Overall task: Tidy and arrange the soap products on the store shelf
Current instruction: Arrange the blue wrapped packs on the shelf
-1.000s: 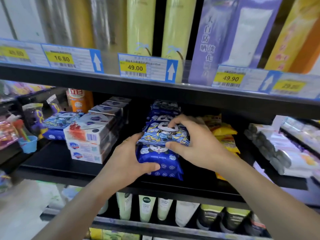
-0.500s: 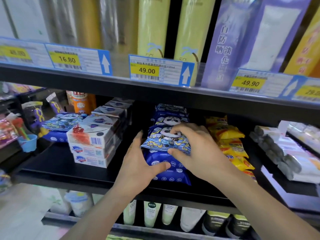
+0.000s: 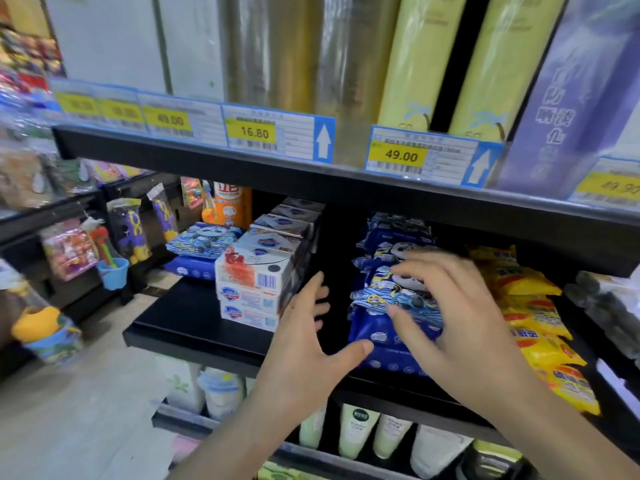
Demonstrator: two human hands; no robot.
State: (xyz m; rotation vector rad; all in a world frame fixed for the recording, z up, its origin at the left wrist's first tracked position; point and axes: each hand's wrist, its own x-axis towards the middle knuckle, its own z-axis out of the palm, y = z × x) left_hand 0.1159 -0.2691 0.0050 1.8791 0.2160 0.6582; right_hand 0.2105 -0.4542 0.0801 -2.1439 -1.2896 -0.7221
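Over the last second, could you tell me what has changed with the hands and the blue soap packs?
The left hand let go of the blue packs and drew back, fingers spread. The right hand loosened, fingertips only resting on top. The packs and white boxes stayed put.

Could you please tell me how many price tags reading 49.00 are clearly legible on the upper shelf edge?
2. One 49.00 tag sits right of centre, beside a white arrow; another 49.00 tag sits further left, blurred. Other tags left of it are too blurred to read.
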